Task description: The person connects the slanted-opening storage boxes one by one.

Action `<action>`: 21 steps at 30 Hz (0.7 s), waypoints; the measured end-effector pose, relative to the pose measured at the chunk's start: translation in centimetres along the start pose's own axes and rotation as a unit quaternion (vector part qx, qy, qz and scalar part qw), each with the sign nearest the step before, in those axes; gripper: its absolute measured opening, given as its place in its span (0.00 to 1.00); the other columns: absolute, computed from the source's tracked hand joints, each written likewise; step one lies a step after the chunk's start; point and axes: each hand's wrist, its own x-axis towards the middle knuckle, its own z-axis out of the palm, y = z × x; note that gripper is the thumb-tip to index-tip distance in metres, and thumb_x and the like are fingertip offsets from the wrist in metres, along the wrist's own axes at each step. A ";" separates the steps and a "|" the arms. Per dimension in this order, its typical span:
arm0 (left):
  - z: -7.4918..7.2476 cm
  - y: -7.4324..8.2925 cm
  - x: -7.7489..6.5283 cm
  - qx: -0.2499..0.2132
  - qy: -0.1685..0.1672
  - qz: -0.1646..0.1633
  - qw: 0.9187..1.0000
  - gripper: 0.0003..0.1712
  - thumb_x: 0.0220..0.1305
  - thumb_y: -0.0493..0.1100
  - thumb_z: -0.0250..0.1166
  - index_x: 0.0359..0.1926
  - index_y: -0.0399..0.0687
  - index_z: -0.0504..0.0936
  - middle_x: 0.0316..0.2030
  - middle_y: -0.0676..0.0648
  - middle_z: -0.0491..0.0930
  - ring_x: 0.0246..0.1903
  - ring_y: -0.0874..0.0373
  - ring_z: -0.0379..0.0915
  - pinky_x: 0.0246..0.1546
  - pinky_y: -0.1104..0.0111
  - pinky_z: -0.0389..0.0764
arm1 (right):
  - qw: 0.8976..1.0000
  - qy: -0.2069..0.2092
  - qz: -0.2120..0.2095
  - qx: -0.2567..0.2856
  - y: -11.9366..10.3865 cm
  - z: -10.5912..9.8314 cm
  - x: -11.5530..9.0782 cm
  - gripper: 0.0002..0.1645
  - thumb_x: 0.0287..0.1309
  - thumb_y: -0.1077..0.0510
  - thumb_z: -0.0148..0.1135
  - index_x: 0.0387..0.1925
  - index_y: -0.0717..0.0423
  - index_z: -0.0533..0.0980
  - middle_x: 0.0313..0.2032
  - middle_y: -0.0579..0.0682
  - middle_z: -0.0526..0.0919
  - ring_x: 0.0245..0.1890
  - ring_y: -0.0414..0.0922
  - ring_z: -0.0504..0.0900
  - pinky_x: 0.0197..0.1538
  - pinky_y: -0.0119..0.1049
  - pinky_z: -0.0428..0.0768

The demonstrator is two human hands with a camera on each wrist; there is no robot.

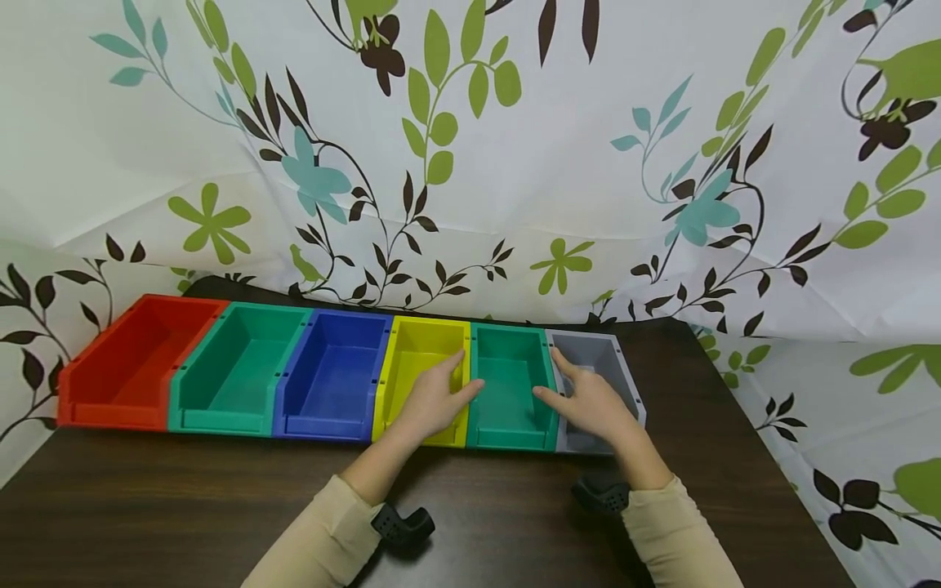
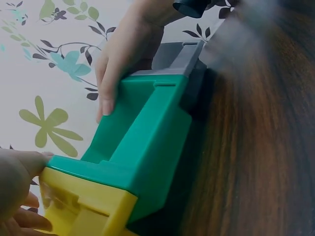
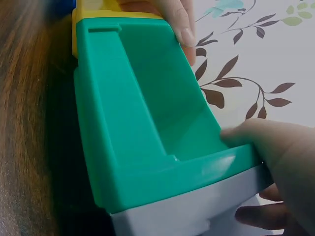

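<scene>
In the head view, both hands are at the second green bin [image 1: 507, 392], which sits between a yellow bin [image 1: 422, 339] and a grey bin [image 1: 621, 371]. My left hand [image 1: 430, 400] straddles the wall shared with the yellow bin, thumb over the green side and fingers on the yellow side. On the opposite wall, my right hand [image 1: 591, 404] has its thumb at the green rim and its fingers over the grey bin. The right wrist view shows the right fingers curled below the rim. Both hands grip the green bin's side walls.
Leftward in the same row stand a blue bin [image 1: 334, 376], another green bin [image 1: 246, 367] and a red bin [image 1: 143, 359]. The row rests on a dark wooden table [image 1: 500, 523]. Behind it hangs a leaf-patterned cloth [image 1: 559, 163]. A black device sits at each wrist.
</scene>
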 end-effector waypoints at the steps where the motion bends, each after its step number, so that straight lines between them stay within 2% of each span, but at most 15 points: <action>1: -0.1 0.1 -0.1 0.014 0.005 0.002 1.000 0.37 0.65 0.54 0.59 0.69 0.39 0.61 0.68 0.39 0.62 0.65 0.44 0.62 0.61 0.51 0.70 | 1.000 -0.003 0.003 -0.003 -0.1 -0.1 0.1 0.53 0.57 0.32 0.56 0.73 0.51 0.49 0.31 0.59 0.79 0.25 0.44 0.76 0.28 0.35 0.72; 5: -1.5 0.4 -0.3 0.058 0.047 0.024 0.997 0.35 0.66 0.53 0.57 0.68 0.40 0.63 0.69 0.38 0.59 0.66 0.42 0.61 0.62 0.50 0.69 | 1.000 -0.010 0.009 -0.018 -0.5 -0.5 0.3 0.49 0.59 0.38 0.57 0.73 0.53 0.49 0.19 0.54 0.76 0.12 0.40 0.67 0.19 0.34 0.67; 6: -2.1 0.4 -0.4 0.070 0.062 0.030 0.995 0.34 0.67 0.53 0.57 0.68 0.40 0.64 0.69 0.38 0.59 0.66 0.41 0.61 0.62 0.49 0.68 | 1.000 -0.013 0.012 -0.024 -0.6 -0.6 0.4 0.49 0.59 0.39 0.57 0.73 0.53 0.50 0.15 0.51 0.72 0.09 0.40 0.63 0.17 0.34 0.66; 7: -2.8 0.3 -0.5 0.083 0.079 0.039 0.993 0.33 0.67 0.52 0.57 0.67 0.40 0.65 0.69 0.38 0.60 0.67 0.41 0.58 0.64 0.48 0.63 | 0.999 -0.012 0.013 -0.031 -0.8 -0.8 0.5 0.48 0.59 0.39 0.57 0.73 0.53 0.51 0.13 0.50 0.71 0.08 0.40 0.62 0.16 0.34 0.65; 10: -5.0 -0.4 -0.8 0.128 0.132 0.059 0.981 0.30 0.67 0.49 0.57 0.65 0.39 0.68 0.68 0.38 0.62 0.66 0.40 0.60 0.64 0.47 0.63 | 0.999 -0.010 0.015 -0.051 -1.2 -1.3 0.6 0.46 0.59 0.41 0.58 0.72 0.55 0.54 0.13 0.48 0.70 0.08 0.39 0.59 0.14 0.32 0.62; 12: -6.5 -1.5 -1.0 0.161 0.156 0.047 0.973 0.29 0.67 0.48 0.56 0.64 0.38 0.69 0.67 0.37 0.62 0.66 0.39 0.59 0.63 0.45 0.64 | 0.998 -0.010 0.015 -0.063 -1.3 -1.6 0.8 0.45 0.59 0.42 0.58 0.71 0.56 0.56 0.12 0.47 0.69 0.08 0.39 0.58 0.13 0.32 0.61; 15: -8.8 -3.4 -1.6 0.209 0.178 0.004 0.962 0.28 0.67 0.45 0.55 0.63 0.34 0.69 0.67 0.32 0.61 0.65 0.34 0.58 0.61 0.42 0.64 | 0.997 -0.011 0.018 -0.069 -1.3 -1.9 1.0 0.43 0.59 0.43 0.57 0.70 0.56 0.57 0.12 0.46 0.68 0.08 0.39 0.58 0.14 0.33 0.62; 19: -11.1 -5.6 -2.7 0.275 0.203 -0.036 0.939 0.26 0.63 0.39 0.56 0.59 0.27 0.71 0.63 0.23 0.61 0.61 0.26 0.59 0.55 0.35 0.65 | 0.997 -0.014 0.025 -0.070 -0.9 -2.1 1.1 0.42 0.59 0.44 0.55 0.70 0.56 0.57 0.10 0.43 0.62 0.09 0.39 0.57 0.13 0.32 0.61; 21: -11.8 -6.1 -3.3 0.284 0.202 -0.059 0.935 0.26 0.62 0.37 0.56 0.58 0.26 0.70 0.61 0.22 0.62 0.58 0.25 0.61 0.52 0.34 0.67 | 0.997 -0.015 0.030 -0.068 -0.5 -2.2 1.0 0.42 0.59 0.45 0.54 0.71 0.57 0.56 0.09 0.43 0.61 0.09 0.39 0.56 0.13 0.31 0.60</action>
